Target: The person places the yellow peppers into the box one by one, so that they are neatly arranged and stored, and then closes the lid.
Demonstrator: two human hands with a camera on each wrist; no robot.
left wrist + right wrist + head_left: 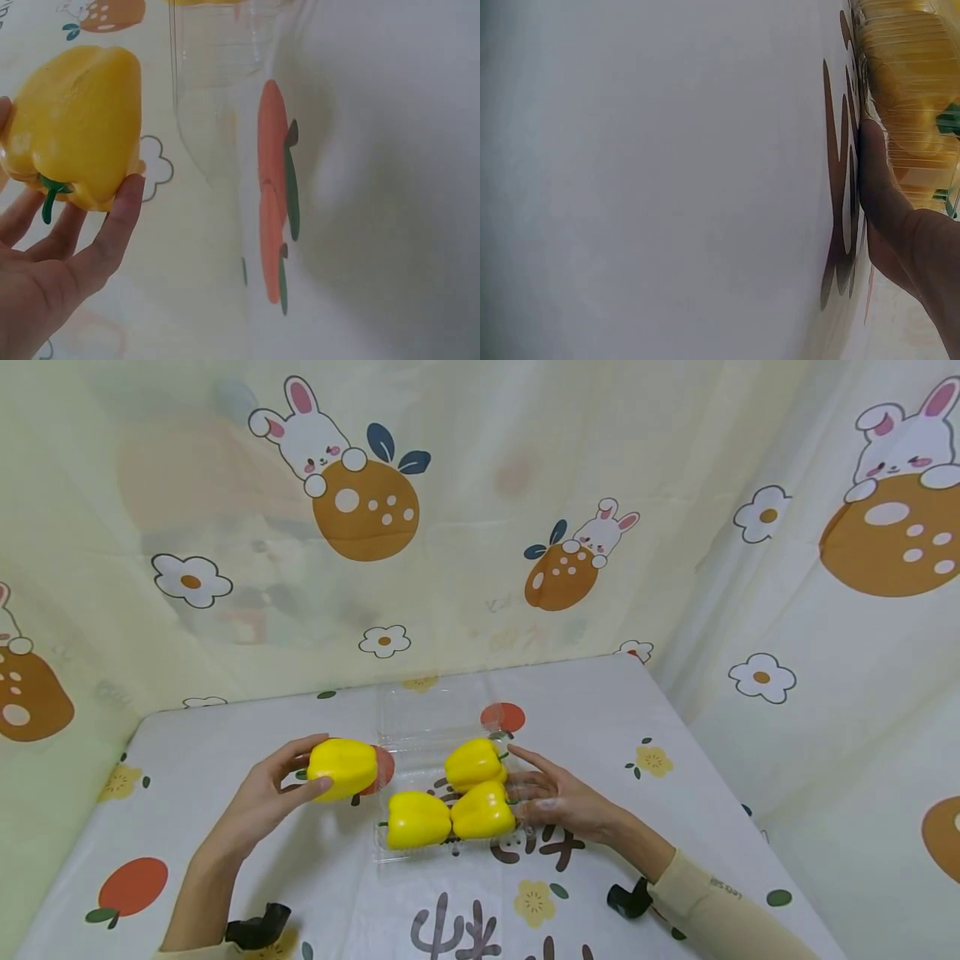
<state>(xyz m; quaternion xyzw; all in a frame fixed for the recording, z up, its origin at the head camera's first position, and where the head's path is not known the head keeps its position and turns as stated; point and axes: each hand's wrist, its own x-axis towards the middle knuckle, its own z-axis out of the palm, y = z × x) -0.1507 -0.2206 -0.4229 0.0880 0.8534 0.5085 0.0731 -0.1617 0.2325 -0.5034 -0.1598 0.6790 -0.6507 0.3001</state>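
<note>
In the head view my left hand grips a yellow bell pepper above the table, left of a clear plastic box. The left wrist view shows fingertips on the pepper, with its green stem pointing down. Several more yellow bell peppers sit in the box, two along its front and others at the back right. My right hand touches the box's right side with fingers mostly straight. In the right wrist view its thumb lies along the ribbed plastic wall.
The box's clear lid lies folded back behind it. A white cloth printed with fruit, flowers and lettering covers the table. Patterned curtains stand behind and at both sides.
</note>
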